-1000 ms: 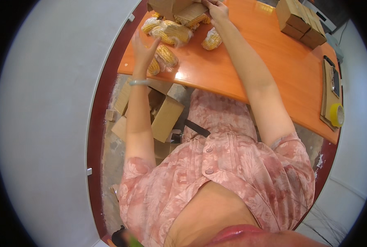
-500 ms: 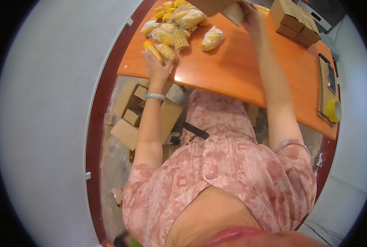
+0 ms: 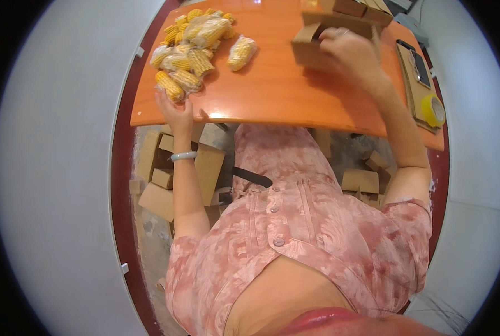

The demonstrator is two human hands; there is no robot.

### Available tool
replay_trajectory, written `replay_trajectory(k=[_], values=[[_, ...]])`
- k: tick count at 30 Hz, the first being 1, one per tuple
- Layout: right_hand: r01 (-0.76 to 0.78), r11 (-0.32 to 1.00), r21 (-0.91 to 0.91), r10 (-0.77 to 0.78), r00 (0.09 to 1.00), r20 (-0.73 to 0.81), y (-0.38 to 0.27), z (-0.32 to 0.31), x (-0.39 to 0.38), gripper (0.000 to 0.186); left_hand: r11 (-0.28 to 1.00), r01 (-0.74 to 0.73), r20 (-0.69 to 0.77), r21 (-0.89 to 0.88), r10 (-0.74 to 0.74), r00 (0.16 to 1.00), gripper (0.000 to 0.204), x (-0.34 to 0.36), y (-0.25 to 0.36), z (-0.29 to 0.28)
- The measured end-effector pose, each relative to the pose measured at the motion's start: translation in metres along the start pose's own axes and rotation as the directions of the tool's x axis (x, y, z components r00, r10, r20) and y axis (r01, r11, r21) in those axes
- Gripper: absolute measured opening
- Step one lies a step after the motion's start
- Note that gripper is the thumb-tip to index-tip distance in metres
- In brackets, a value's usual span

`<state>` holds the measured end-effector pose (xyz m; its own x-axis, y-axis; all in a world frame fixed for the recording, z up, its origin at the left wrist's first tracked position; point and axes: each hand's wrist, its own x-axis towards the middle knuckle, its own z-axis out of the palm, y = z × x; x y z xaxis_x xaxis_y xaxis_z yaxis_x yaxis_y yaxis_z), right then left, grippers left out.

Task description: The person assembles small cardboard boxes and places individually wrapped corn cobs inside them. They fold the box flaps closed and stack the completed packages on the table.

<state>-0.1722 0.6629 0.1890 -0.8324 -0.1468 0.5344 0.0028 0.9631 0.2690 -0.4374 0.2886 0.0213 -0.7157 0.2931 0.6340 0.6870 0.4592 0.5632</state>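
At the near left edge of the table, my left hand (image 3: pixel 175 111) has its fingers and thumb around the near end of a yellow corn cob (image 3: pixel 170 87) in clear plastic wrap. A second wrapped cob (image 3: pixel 186 81) lies right beside it. On the right, my right hand (image 3: pixel 351 53) is curled at the open top of a brown cardboard box (image 3: pixel 310 55), gripping it near a raised flap. My hand hides part of the box, and its inside cannot be seen well.
A pile of wrapped cobs (image 3: pixel 205 31) covers the table's far left, with one wrapped cob (image 3: pixel 242 53) apart from it. More cartons (image 3: pixel 351 7) stand at the back right. Yellow tape (image 3: pixel 433 110) and a phone (image 3: pixel 421 70) lie on flat cardboard at the right edge. Boxes (image 3: pixel 211 171) sit below.
The cardboard box has come down and nearer to me over the table, with my right hand at it. My left hand stays at the same cob. The whole view has shifted.
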Motion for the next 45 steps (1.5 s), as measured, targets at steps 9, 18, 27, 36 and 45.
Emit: replay_trajectory(k=[9,18,27,36,45], values=[[-0.173,0.972,0.162,0.136,0.967,0.215,-0.075,0.0,-0.06,0.008,0.755,-0.214,0.243,-0.619,0.444,0.862,0.031,0.011,0.204,0.019],[-0.105,0.992,0.071,0.088,0.974,0.208,-0.077,-0.018,-0.086,0.018,0.651,-0.606,0.567,-0.456,0.738,0.366,0.034,0.047,0.272,0.115],[-0.247,0.958,0.143,0.179,0.91,0.374,-0.117,-0.05,-0.128,0.033,0.695,-0.671,0.551,-0.259,0.677,0.489,0.027,0.033,0.242,0.143],[-0.265,0.957,0.116,0.245,0.957,0.158,-0.022,-0.005,-0.077,0.007,0.611,-0.768,0.577,-0.193,0.704,0.415,0.021,0.041,0.257,0.119],[-0.443,0.86,-0.255,0.511,0.756,0.41,0.022,-0.005,-0.075,0.026,0.822,-0.569,0.68,-0.008,0.422,0.6,0.026,0.053,0.219,0.098]])
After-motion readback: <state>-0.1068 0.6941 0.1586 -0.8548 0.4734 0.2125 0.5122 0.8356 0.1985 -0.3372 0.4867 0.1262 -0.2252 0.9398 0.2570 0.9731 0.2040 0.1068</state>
